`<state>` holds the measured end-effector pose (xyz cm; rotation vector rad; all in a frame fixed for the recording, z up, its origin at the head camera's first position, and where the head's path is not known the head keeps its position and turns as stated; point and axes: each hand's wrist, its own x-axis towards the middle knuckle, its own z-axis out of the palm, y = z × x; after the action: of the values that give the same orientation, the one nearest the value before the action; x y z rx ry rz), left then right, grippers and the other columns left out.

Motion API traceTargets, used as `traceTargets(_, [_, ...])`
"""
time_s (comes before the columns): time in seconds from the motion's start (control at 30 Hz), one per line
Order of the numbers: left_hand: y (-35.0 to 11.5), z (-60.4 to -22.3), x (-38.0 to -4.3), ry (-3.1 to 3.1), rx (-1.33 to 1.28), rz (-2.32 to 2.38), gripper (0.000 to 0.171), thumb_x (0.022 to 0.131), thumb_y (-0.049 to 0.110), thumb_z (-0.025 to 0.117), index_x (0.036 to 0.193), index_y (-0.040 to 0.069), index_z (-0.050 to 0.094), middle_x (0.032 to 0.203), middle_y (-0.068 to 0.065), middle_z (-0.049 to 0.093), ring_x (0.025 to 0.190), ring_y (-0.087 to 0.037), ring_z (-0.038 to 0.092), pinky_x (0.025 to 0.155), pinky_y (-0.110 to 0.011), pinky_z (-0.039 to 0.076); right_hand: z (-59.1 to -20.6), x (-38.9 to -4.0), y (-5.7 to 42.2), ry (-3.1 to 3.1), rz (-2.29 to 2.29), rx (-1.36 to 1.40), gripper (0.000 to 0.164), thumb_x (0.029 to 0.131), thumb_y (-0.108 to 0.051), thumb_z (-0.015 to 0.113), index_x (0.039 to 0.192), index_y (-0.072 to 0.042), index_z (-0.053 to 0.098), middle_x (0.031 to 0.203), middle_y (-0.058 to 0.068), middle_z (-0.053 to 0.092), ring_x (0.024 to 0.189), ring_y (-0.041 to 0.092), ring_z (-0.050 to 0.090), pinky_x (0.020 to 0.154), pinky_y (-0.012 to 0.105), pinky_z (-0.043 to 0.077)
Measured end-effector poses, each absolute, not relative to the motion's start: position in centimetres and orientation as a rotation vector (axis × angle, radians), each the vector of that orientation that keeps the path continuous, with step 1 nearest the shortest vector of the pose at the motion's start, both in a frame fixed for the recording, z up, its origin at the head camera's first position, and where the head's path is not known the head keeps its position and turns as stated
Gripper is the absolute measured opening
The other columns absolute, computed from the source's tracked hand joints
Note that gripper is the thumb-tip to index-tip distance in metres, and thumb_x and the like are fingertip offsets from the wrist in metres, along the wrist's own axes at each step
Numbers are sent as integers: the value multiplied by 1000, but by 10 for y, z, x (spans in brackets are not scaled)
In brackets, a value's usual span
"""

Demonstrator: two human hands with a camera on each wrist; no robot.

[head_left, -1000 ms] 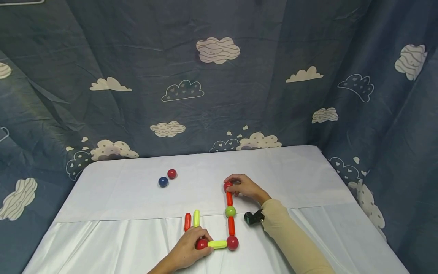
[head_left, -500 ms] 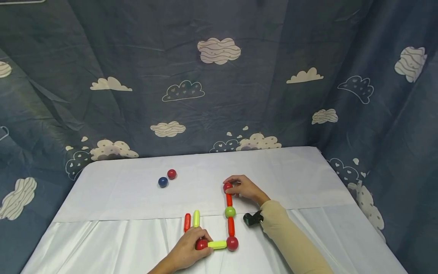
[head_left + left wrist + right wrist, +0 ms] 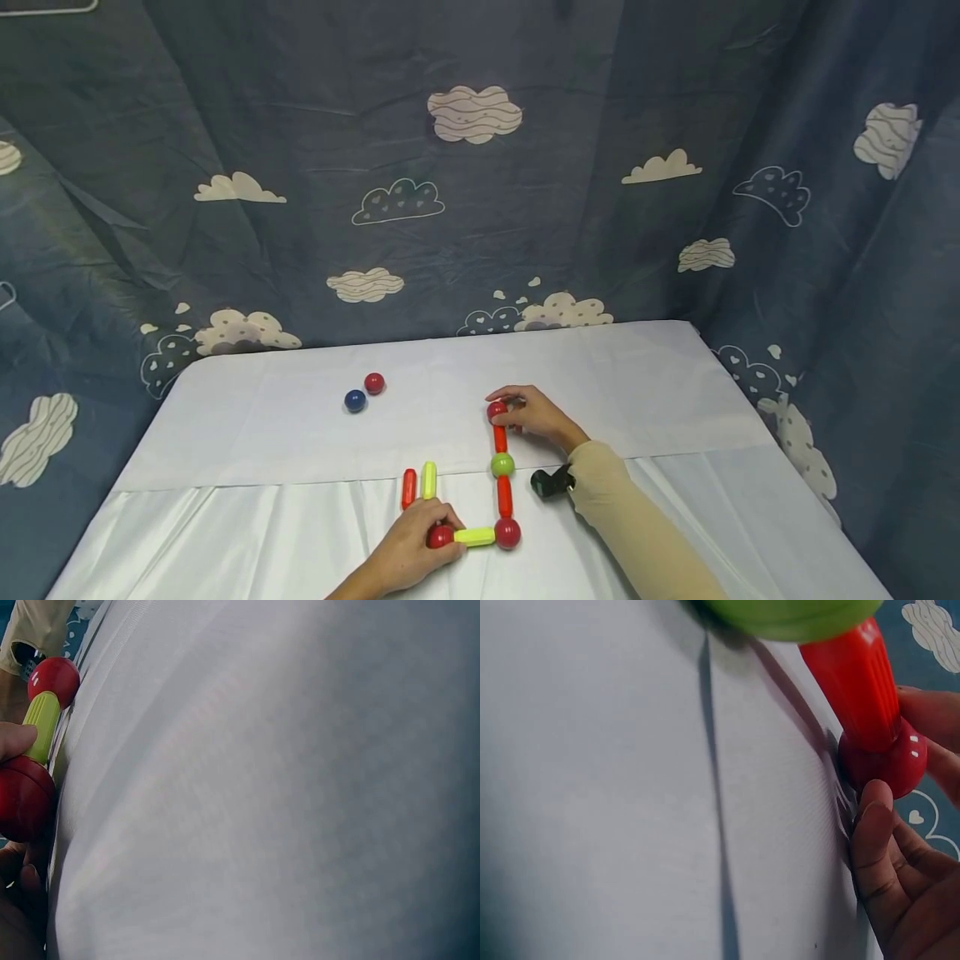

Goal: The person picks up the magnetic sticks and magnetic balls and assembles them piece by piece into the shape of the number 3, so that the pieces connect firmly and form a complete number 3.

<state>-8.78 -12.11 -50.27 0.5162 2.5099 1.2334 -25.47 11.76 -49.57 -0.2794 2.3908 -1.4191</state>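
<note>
An L-shaped chain of balls and short rods lies on the white cloth. My left hand (image 3: 411,546) grips the red ball (image 3: 439,536) at its near left end. A yellow-green rod (image 3: 476,537) joins that ball to a red corner ball (image 3: 507,533). From the corner, a red rod (image 3: 505,497), a green ball (image 3: 502,465) and another red rod (image 3: 500,439) run away from me. At the far end my right hand (image 3: 538,419) pinches a red ball (image 3: 900,761) between thumb and fingers, as the right wrist view shows.
A loose red rod (image 3: 408,488) and a loose yellow-green rod (image 3: 429,481) lie just beyond the left hand. Farther back sit a blue ball (image 3: 355,401) and a red ball (image 3: 374,383). A patterned curtain (image 3: 300,233) hangs behind the table (image 3: 637,375).
The whole head view shifts slightly. Both hands keep their holds, and the chain and loose pieces stay in the same arrangement.
</note>
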Motion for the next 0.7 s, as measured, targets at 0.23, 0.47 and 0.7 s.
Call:
traceTargets(0.23, [-122,-505,-88,2519,530,1234,17,84,37,72,92,25,62,90,13,53,84,-5,45,66,-23,41,-492,-247,118,2400,-1473,-174,45,81,-9,75,124,-12,63,105,9,61,73,20,56,64,29,50])
traceTargets(0.47, [-123,-504,-87,2498,515,1232,18,84,37,72,92,25,62,90,12,53,83,-5,45,66,-23,42,-493,-236,124,2377,-1598,11,41,81,-7,74,120,-3,60,98,12,61,74,20,61,68,32,54])
traceTargets(0.7, [-122,-504,-88,2503,515,1244,18,83,37,72,92,25,62,90,12,53,83,-5,45,66,-23,41,-487,-225,126,2271,-1663,183,35,83,-10,74,113,3,59,95,13,65,76,20,64,74,33,55])
